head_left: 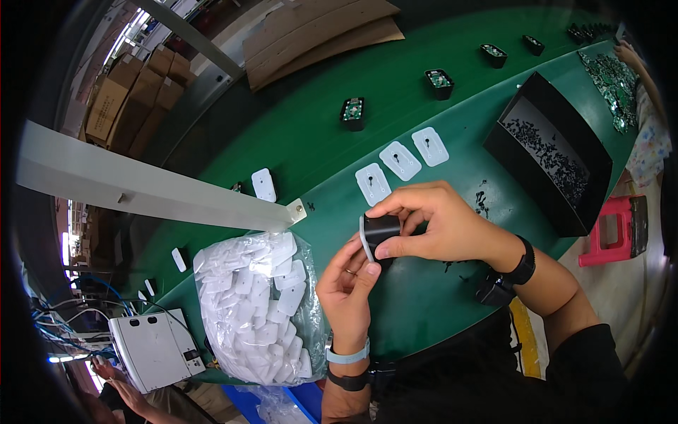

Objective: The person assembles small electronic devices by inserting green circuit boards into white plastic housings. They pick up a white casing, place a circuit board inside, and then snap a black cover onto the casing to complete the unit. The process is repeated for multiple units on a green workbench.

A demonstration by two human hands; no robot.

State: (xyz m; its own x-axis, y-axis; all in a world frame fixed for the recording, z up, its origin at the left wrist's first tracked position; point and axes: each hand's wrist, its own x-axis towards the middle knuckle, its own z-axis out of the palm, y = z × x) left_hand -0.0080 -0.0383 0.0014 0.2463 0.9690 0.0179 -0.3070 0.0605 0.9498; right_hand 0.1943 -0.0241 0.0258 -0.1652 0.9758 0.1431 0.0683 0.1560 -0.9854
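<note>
A small black housing (382, 230) with a white cover plate (365, 240) against its left face is held between my two hands above the green bench. My right hand (448, 226) pinches the black housing from the right with thumb and fingers. From below left, my left hand (347, 293) closes its fingers on the white cover plate. Just beyond my hands, three white cover plates (400, 161) lie in a row, each with a small black part in its middle. To the left of my left hand, a clear plastic bag (247, 304) is full of loose white plates.
A black box (551, 155) of small black parts stands at right. Black housings with circuit boards (439, 83) are spaced along the green belt (304, 134). A white metal post (162, 187) crosses at left, near a white machine (152, 350). Other people work at both ends.
</note>
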